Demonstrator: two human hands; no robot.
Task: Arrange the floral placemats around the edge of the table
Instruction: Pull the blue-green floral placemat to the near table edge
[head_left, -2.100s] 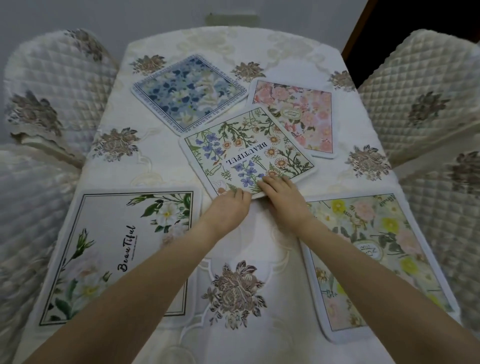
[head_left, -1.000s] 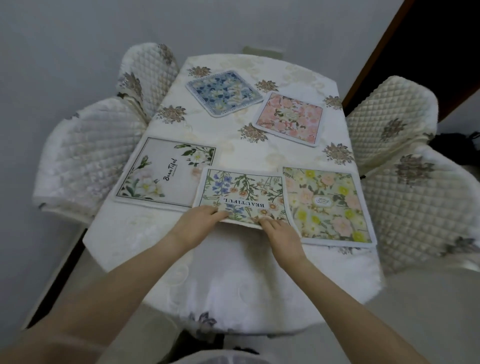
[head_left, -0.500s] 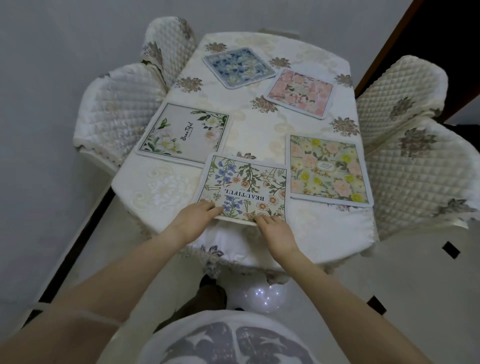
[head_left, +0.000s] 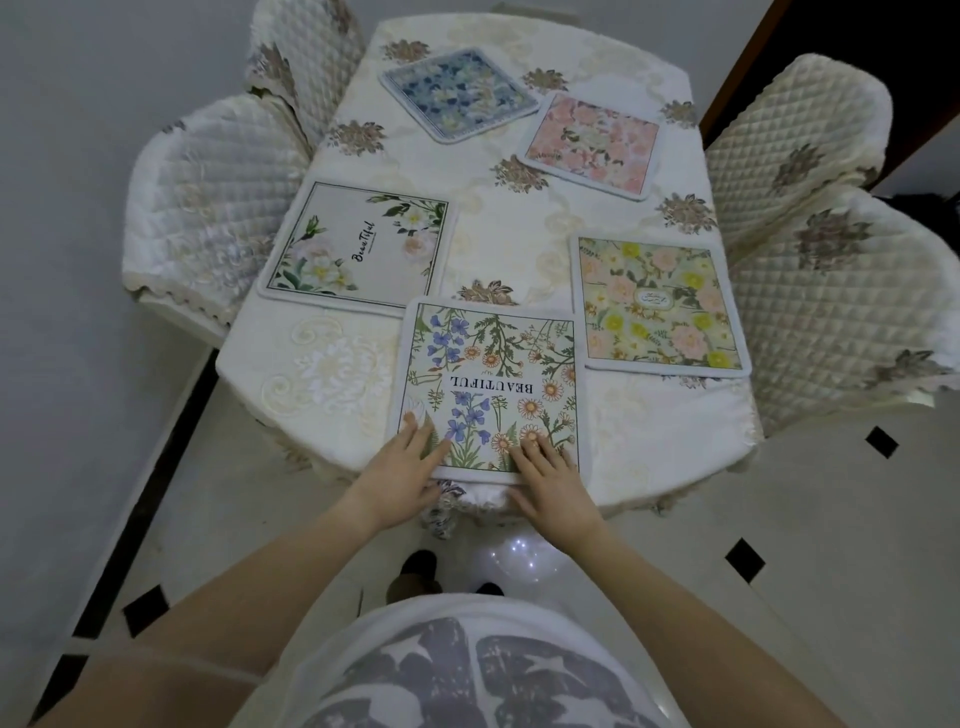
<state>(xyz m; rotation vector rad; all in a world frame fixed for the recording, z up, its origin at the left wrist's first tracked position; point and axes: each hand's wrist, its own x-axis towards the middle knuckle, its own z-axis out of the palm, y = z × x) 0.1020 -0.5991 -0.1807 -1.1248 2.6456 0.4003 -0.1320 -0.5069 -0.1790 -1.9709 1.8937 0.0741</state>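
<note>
Five floral placemats lie on a table under a cream embroidered cloth. The wildflower mat printed "BEAUTIFUL" sits at the near edge, its lettering upside down to me. My left hand and my right hand hold its near border, fingers flat on top. A white mat with green leaves lies at the left edge. A yellow and pink mat lies at the right edge. Farther back are a pink mat and a blue mat, the blue one turned at an angle.
Quilted cream chairs stand close against the table, two on the left and two on the right. A grey wall runs along the left. The tiled floor with black diamond insets lies below me.
Both hands have drawn the wildflower mat from the table's middle to the near edge and squared it there. My head has backed away and risen, so the whole table shows.
</note>
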